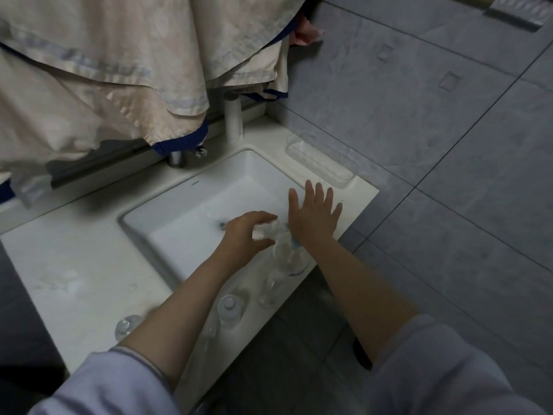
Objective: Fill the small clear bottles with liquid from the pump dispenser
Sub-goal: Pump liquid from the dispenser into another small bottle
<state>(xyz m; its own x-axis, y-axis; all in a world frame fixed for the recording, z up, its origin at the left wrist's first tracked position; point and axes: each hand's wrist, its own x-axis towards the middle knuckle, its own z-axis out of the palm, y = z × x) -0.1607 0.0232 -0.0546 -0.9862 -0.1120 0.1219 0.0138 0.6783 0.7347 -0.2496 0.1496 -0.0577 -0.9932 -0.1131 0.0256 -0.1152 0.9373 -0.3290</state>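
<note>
A clear pump dispenser (288, 256) with a blue label stands on the front rim of the white sink (191, 205). My left hand (248, 238) curls around its whitish pump head, fingers above and thumb below. My right hand (314, 217) is flat with its fingers spread, just right of the pump head and over the counter's corner, holding nothing. Small clear bottles stand in a row along the counter's front edge: one (270, 289) just below the dispenser, one (229, 308) beside my left forearm, and one (127, 324) further left. The forearm hides part of the row.
A chrome tap (176, 158) sits behind the basin under hanging beige cloth (104, 70). A clear tray (317, 164) lies on the counter's right edge. A white pole (233, 121) rises at the back. Grey tiled floor (449, 175) lies to the right and below the counter.
</note>
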